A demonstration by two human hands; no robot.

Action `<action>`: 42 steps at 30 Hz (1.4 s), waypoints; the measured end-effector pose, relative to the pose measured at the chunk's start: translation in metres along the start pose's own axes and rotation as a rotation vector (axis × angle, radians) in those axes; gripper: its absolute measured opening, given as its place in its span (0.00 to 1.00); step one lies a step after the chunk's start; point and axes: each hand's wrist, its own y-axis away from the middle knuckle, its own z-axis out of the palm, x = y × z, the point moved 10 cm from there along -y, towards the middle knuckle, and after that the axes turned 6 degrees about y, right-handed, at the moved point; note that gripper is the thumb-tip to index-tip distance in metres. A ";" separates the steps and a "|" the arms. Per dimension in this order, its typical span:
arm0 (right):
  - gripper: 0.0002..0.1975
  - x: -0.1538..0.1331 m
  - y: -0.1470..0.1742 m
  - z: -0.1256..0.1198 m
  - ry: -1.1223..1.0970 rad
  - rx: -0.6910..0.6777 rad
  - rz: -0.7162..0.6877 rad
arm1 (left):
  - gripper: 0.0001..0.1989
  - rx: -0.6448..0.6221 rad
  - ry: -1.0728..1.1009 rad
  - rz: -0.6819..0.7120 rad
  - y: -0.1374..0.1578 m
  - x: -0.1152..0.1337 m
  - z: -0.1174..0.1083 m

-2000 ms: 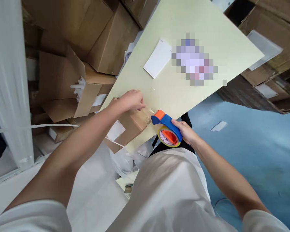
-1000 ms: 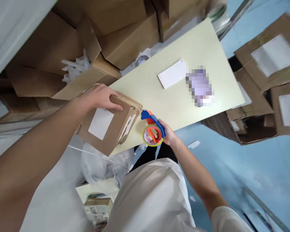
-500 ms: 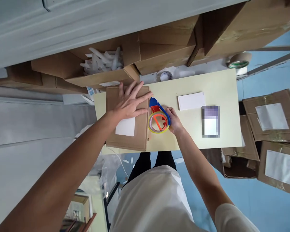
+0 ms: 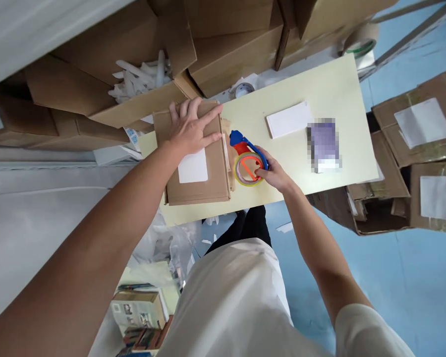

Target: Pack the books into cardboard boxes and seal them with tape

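A brown cardboard box (image 4: 217,181) with a white label (image 4: 193,167) lies on the pale yellow table (image 4: 342,94). My left hand (image 4: 191,128) rests on its upper part, fingers spread. Right of the box, my right hand (image 4: 272,169) is wrapped round a blue and red tape dispenser (image 4: 241,144) carrying a roll of yellowish tape. The dispenser's head is close to the box's right side, apart from it. At that side a flap edge and a brown strip stick out. My right palm hides part of the dispenser's handle.
A flat white box (image 4: 289,120) and a pixelated purple item (image 4: 324,144) lie on the table's right half. Behind stand large open cartons, one holding white pieces (image 4: 141,79). Tape rolls (image 4: 244,89) sit near the back edge. Labelled cartons (image 4: 416,119) are stacked at the right.
The view has tilted and shifted. The tape dispenser in my right hand has moved away from the box's right side, where a flap edge now shows. My left hand stays on the box.
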 end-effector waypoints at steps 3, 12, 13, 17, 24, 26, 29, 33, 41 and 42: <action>0.39 0.018 0.048 -0.002 0.055 -0.009 -0.003 | 0.38 0.004 0.001 0.008 -0.002 -0.001 0.003; 0.39 0.092 0.158 0.058 0.026 0.072 0.104 | 0.41 0.101 0.040 -0.062 0.008 -0.008 -0.002; 0.39 0.090 0.152 0.062 0.020 0.105 0.103 | 0.41 0.119 0.048 -0.108 0.010 -0.015 -0.004; 0.41 0.058 0.101 0.044 -0.024 0.224 0.062 | 0.43 0.235 0.131 -0.513 0.033 -0.065 -0.013; 0.32 -0.011 -0.006 -0.019 -0.028 0.103 0.142 | 0.52 0.139 0.005 -0.421 0.047 -0.046 -0.012; 0.30 -0.015 -0.017 -0.024 -0.014 0.063 0.205 | 0.53 0.056 -0.025 -0.136 0.030 -0.009 -0.004; 0.33 -0.021 -0.022 -0.021 0.035 0.048 0.150 | 0.52 0.008 -0.028 0.034 0.013 0.017 0.004; 0.41 -0.016 -0.014 -0.011 0.096 0.038 0.077 | 0.52 0.031 -0.026 -0.009 0.004 0.013 0.007; 0.44 0.032 0.064 -0.006 0.126 0.024 0.133 | 0.53 0.038 -0.004 -0.030 0.006 0.010 0.011; 0.44 0.042 0.078 0.001 0.129 0.014 0.149 | 0.52 0.041 -0.003 -0.030 0.005 0.010 0.011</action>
